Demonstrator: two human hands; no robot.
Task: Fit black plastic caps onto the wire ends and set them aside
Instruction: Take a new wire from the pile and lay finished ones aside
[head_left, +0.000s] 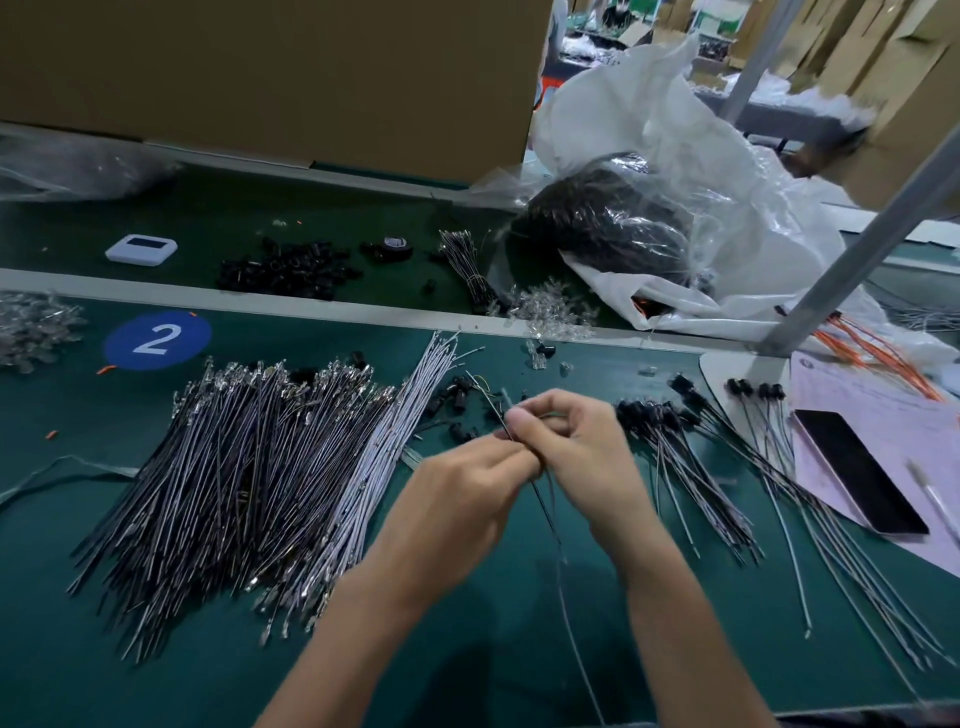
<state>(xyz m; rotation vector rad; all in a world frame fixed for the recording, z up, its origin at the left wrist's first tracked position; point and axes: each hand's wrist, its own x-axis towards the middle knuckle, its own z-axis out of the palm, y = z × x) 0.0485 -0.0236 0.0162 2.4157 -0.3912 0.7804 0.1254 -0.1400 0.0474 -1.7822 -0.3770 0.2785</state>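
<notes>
Where a thin wire (563, 574) trails toward the near edge of the green surface (493, 649), its upper end rises into both hands. The left hand (467, 483) and right hand (576, 441) meet fingertip to fingertip, each grip pinched closed on the wire. Whether a cap sits between the fingers cannot be told. Left of them lies a big pile of bare wires (249, 483), and to their right the capped wires (691, 457) fan out. Just beyond the hands lie loose black caps (457, 400). Farther back are a cap heap (291, 270) and a plastic bag (649, 156).
</notes>
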